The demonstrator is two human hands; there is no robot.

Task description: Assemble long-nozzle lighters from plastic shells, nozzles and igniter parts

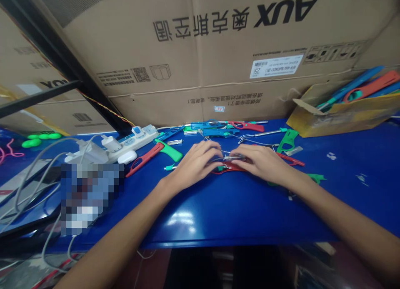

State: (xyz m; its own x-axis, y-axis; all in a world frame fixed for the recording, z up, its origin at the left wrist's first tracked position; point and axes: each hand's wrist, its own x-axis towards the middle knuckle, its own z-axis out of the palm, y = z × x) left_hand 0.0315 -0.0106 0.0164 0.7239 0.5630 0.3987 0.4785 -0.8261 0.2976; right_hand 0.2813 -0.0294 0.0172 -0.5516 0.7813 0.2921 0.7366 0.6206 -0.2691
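Observation:
My left hand (200, 162) and my right hand (258, 160) face each other over the middle of the blue table (200, 214). Between them lies a red lighter casing (233, 167) with small metal and clear parts at its top. The fingers of both hands are bent around its two ends and pinch at it. Blue lighter casings (218, 132) lie just beyond the hands. A green handle piece (170, 151) and a red casing (145, 159) are left of my left hand. Another green piece (288, 141) lies beyond my right hand.
A torn carton (343, 118) at the back right holds blue and red lighter casings. On the left are a white power strip (137, 142) with plugs, a white earbud case (127, 157), cables and a blurred device (90, 197). A large cardboard box (193, 68) stands behind.

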